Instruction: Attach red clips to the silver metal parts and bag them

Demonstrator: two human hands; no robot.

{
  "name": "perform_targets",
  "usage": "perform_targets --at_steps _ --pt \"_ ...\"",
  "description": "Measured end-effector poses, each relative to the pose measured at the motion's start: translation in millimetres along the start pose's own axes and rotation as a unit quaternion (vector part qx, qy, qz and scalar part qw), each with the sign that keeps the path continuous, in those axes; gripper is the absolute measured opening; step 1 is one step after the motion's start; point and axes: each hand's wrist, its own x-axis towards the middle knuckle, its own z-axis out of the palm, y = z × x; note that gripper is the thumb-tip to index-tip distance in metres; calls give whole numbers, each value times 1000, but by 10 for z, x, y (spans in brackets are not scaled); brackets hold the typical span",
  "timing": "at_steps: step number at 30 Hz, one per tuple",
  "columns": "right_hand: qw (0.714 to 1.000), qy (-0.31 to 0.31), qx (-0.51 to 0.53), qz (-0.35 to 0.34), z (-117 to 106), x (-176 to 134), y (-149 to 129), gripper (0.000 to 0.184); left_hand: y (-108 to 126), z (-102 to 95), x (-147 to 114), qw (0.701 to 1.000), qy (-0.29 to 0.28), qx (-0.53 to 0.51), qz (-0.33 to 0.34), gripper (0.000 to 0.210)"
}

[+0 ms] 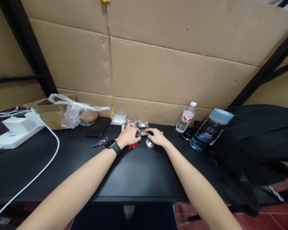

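two bare hands meet at the centre of the frame on a black table point(139, 172). the left hand point(128, 135), a dark watch point(113, 147) on its wrist, and the right hand point(157, 136) both pinch a small clear packet point(142, 134) between curled fingers. a red string point(133, 146) lies just below the left hand, a round metal piece point(149, 143) below the right. right of centre stand a water bottle point(186, 118) and a blue flask point(210, 129); left of centre lies a phone point(99, 126).
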Motion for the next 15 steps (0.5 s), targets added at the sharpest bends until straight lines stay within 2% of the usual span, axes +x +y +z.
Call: perform_targets --at_steps 2,5,10,13,15 --pt "999 3 38 -12 -11 14 19 38 5 -20 17 1000 17 12 -12 19" --pt "991 38 122 -38 -11 55 42 33 10 -41 54 997 47 6 -53 25" --pt "970 81 228 -6 -58 104 98 24 33 -45 80 993 57 -65 -79 21" --pt "969 118 214 30 -179 91 252 29 40 -62 48 995 57 -61 -55 27" --pt "973 170 144 61 -272 61 402 31 24 -83 21 997 55 -41 -45 30"
